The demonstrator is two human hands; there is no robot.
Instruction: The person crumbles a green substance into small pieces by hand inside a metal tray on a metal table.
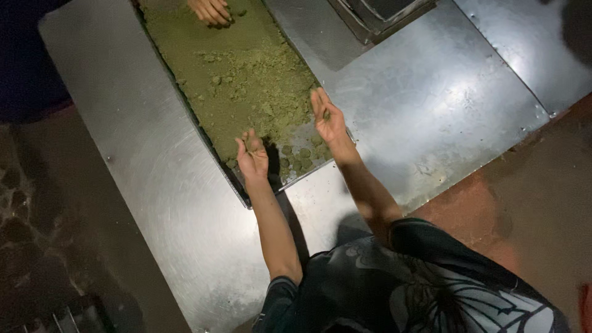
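So both my arms are stretched out over the near end of the tray (185, 102), a long shallow trough sunk into the steel table (154, 203). My left hand (252, 154) is palm-up with the fingers curled loosely, cupping a small bit of the green powder (246, 80), I think, though it's hard to see how much is in there. My right hand (328, 117) is flat and released, gripping nothing, edge-on next to the pile like I'm fencing it in. The tray is mostly full of that damp, clumpy powder, with a few little balls (299, 157) rolled at my end where bare metal shows. Someone else's hand (211, 10) presses into the powder at the far end.
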